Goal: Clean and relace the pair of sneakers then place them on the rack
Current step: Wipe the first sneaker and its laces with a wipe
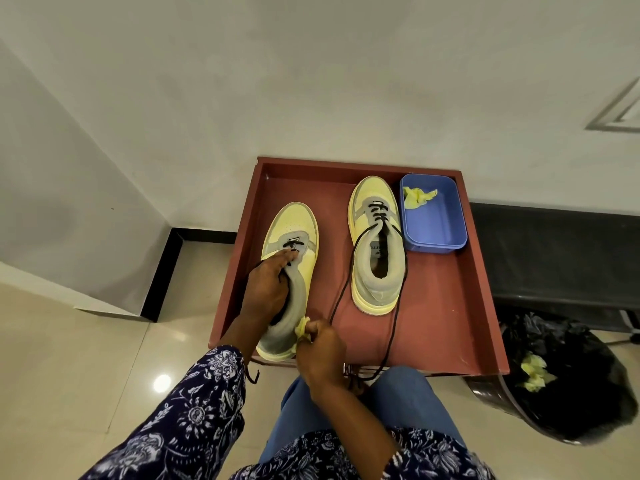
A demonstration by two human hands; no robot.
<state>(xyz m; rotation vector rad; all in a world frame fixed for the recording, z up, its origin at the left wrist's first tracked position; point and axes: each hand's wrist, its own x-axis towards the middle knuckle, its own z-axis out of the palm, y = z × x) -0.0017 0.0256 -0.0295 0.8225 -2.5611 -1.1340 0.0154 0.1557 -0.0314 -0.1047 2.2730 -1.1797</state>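
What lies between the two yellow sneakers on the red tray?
In the head view, only bare red tray and a loose black lace lie between the left yellow sneaker and the right yellow sneaker.

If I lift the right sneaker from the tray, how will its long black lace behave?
The lace is probably floppy: it lies in loose curves across the tray and hangs over the front edge. It would likely dangle and drag behind the right sneaker, since only the lower eyelets appear threaded.

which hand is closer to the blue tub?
Right. The right hand wipes the left sneaker's heel, down-left of the blue tub. The left hand grips that sneaker's collar, further left.
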